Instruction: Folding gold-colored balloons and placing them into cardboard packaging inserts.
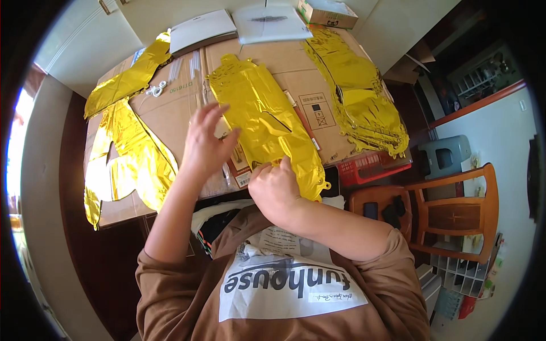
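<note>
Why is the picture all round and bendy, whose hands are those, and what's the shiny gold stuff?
There's no robot here, just a person's two bare hands. A wide fisheye camera on their head looks down, so straight edges bend near the rim. On the brown cardboard lies shiny gold foil: left foil, middle foil and right foil. The left hand is open near the middle foil. The right hand curls at its near end; I can't tell if it's gripping.

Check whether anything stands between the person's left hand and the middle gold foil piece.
Nothing visible does: the left hand is open at the left edge of the middle gold foil piece, with no object between them; contact is unclear.
</note>
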The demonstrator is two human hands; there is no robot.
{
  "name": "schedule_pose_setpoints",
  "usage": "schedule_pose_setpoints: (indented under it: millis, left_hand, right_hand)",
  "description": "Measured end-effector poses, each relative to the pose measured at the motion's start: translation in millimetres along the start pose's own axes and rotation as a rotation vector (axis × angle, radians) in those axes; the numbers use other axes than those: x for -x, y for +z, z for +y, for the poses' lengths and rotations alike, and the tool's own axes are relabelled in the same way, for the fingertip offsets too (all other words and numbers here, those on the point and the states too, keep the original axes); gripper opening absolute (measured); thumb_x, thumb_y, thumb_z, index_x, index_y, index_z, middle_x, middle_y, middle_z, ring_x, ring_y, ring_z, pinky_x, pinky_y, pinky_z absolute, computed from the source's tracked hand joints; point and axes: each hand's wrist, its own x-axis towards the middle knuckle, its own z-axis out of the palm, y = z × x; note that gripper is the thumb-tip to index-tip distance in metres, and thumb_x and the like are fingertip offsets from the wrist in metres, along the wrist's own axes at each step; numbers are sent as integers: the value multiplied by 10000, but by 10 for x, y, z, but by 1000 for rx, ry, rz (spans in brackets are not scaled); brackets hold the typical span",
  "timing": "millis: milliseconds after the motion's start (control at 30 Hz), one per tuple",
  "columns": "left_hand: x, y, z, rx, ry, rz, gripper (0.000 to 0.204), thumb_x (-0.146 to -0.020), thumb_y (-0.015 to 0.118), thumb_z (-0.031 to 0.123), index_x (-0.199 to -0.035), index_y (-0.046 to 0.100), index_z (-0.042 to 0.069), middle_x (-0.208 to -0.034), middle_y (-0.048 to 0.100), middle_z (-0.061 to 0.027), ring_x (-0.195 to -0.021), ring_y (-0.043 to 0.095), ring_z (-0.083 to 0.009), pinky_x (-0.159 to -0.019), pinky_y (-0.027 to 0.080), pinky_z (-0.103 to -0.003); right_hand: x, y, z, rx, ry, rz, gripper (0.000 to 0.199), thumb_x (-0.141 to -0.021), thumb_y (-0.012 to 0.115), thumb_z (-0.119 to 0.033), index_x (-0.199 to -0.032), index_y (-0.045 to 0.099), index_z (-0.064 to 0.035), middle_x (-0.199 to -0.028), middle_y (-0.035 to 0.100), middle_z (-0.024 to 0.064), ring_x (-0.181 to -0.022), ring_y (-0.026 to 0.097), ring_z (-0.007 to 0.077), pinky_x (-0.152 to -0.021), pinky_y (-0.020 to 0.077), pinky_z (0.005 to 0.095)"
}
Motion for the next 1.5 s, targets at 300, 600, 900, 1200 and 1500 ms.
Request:
schedule_pose_setpoints:
  millis: [300,600,900,1200,1500]
  left_hand:
    - [542,-89,246,-39,-53,-124,748,-833,798,349,-1465,491,91,-1534,403,-228,-1378,440,-444,-1114,410,-521]
    - [551,5,154,-5,31,-196,789,-840,776,429,-1461,480,42,-1518,397,-268,-1440,362,-458,-1194,294,-558]
    - [618,-49,181,-20,93,-215,776,-791,827,360,-1424,523,31,-1484,455,-233,-1407,417,-444,-1179,329,-550]
    - [719,-38,335,16,283,-202,494,-804,808,324,-1182,659,44,-1214,624,-121,-1232,596,-323,-1100,439,-487]
    - [808,-39,317,21,289,-223,489,-833,787,355,-1196,662,51,-1266,611,-128,-1303,558,-334,-1121,407,-529]
  right_hand:
    - [-102,-94,1561,-513,-69,84,329,-957,650,-341,-1115,708,-58,-1176,714,96,-1088,676,299,-956,496,490]
    - [-88,586,1536,-392,-198,99,590,-978,628,-405,-1433,541,-39,-1547,482,127,-1464,388,332,-1218,251,537]
    - [27,631,1511,-453,-204,125,618,-965,641,-416,-1442,533,-38,-1569,445,147,-1466,383,349,-1203,277,528]
    - [259,610,1546,-484,-178,116,595,-972,617,-430,-1456,532,-95,-1573,436,159,-1470,383,341,-1207,256,539]
    - [388,582,1538,-448,-208,143,562,-996,592,-432,-1434,551,-81,-1545,458,193,-1462,399,359,-1201,279,529]
